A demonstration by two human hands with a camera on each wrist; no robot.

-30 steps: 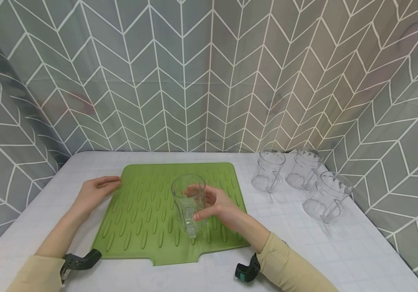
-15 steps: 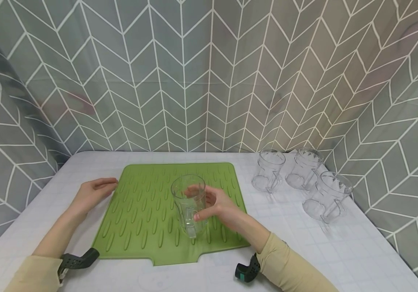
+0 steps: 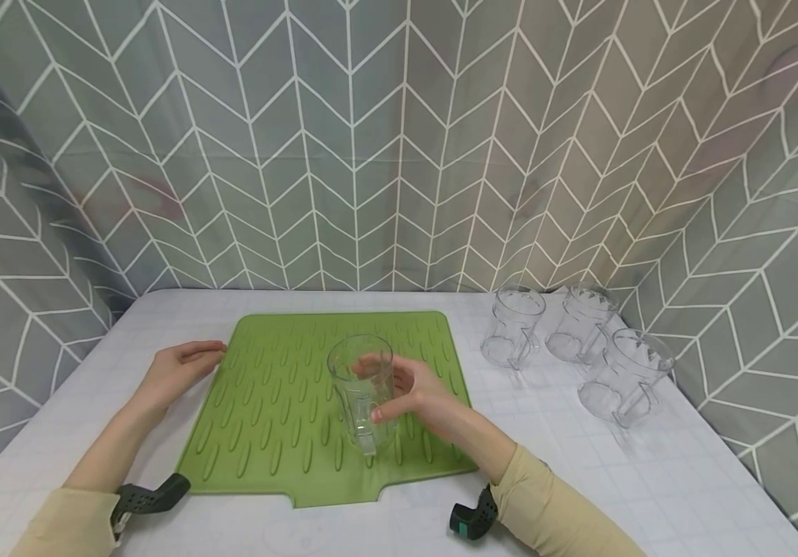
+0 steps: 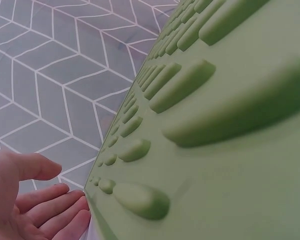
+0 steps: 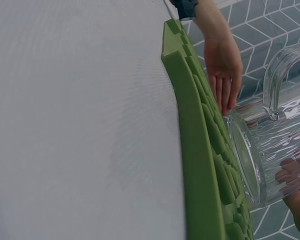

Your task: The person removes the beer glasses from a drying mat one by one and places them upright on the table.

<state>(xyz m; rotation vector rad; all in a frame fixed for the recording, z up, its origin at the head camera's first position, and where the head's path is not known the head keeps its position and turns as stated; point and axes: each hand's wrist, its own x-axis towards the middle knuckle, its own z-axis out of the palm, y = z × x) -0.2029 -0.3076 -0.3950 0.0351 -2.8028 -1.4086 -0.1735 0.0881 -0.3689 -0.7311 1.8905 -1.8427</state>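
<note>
A clear glass mug (image 3: 359,387) stands upright on the green ridged mat (image 3: 280,480), its handle facing the front. My right hand (image 3: 416,391) holds the mug from the right, the thumb near the handle and the fingers curled behind the glass. In the right wrist view the mug's base (image 5: 246,155) meets the mat, and only part of that hand (image 5: 297,200) shows. My left hand (image 3: 179,371) lies at the mat's left edge with relaxed fingers and nothing in it. The left wrist view shows its thumb apart from the fingers (image 4: 55,207).
To the right on the white tablecloth (image 3: 510,464) are more clear glass mugs: one nearer the mat (image 3: 512,329), one behind (image 3: 580,325) and one closer to the front (image 3: 623,379). A patterned grey curtain (image 3: 399,155) borders the table at the back and sides.
My left hand has shifted slightly left, a little off the mat's edge. My right hand and the mug have stayed in place.
</note>
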